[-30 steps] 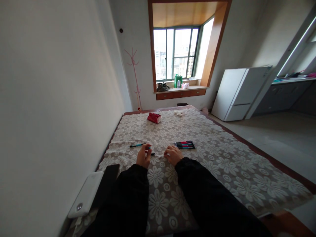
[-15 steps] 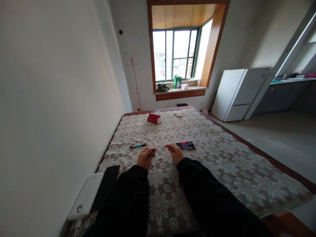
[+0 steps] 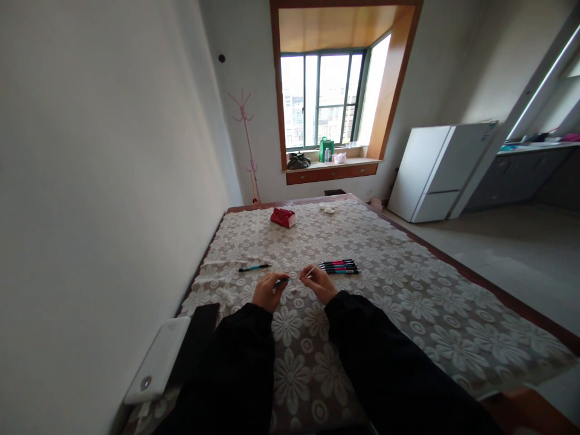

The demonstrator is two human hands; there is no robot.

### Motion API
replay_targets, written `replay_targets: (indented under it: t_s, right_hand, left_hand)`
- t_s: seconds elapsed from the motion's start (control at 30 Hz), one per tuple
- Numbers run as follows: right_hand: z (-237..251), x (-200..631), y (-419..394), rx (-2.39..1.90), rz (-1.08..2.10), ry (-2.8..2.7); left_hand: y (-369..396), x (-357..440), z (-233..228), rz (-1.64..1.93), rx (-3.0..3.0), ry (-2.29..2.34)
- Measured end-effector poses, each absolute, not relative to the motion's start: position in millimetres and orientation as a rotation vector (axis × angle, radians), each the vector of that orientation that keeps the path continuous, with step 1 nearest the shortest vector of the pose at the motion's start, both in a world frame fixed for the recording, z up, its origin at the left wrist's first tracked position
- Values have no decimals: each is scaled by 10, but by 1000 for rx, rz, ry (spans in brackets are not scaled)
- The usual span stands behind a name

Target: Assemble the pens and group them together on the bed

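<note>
My left hand point(image 3: 268, 291) grips a dark pen barrel with a teal end point(image 3: 281, 281), raised just above a floral lace cloth point(image 3: 408, 302). My right hand point(image 3: 319, 282) pinches a thin pale pen refill point(image 3: 309, 275), whose tip points toward the barrel with a small gap between them. Both arms wear black sleeves. A single teal-and-black pen point(image 3: 254, 267) lies on the cloth left of my hands. A bundle of several pens point(image 3: 339, 266), pink and teal, lies just right of my right hand.
A red pouch point(image 3: 283, 217) and a small white object point(image 3: 327, 208) lie at the far end. A white power bank point(image 3: 158, 360) and a dark phone point(image 3: 196, 342) sit near the left wall. A white fridge point(image 3: 437, 172) stands to the right.
Both hands have lifted off the cloth. The pen that lay between them has come apart: barrel in my left hand, thin refill in my right.
</note>
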State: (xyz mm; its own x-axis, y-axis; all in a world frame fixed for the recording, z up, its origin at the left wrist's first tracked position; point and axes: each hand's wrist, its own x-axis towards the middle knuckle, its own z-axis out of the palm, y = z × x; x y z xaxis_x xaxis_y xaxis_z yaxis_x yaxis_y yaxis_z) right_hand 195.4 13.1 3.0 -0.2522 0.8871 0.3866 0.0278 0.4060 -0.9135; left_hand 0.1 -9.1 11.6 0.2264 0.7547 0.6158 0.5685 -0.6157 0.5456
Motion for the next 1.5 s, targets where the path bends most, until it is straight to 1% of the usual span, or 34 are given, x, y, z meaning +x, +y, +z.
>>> replay_targets:
  t_s: [0.13, 0.4, 0.63, 0.8, 0.97, 1.13, 1.23, 1.5]
  right_hand:
    - [26, 1967, 105, -872, 846, -1768]
    - [-6, 1973, 104, -1027, 655, -1846]
    - [-156, 1950, 206, -1168, 642, -1985]
    - [-163, 1954, 232, -1211, 603, -2024]
    - [-136, 1919, 215, -1253, 516, -2136]
    - [-160, 1922, 223, -1276, 529, -2039]
    - [-177, 1934, 228, -1227, 566, -1971]
    - [-191, 1921, 204, -1088, 710, -2000]
  left_hand:
    - [-99, 0, 134, 1335, 2262, 1246]
    - [-92, -9, 101, 1252, 2185, 1384]
    - [-69, -17, 91, 1186, 2228, 1447]
    - [-28, -17, 52, 1136, 2242, 1491]
    - [-62, 4, 91, 964, 2162, 1711]
    - [-107, 18, 138, 878, 2181, 1677]
    - [-133, 23, 153, 889, 2203, 1600]
    - [-159, 48, 174, 942, 2275, 1511]
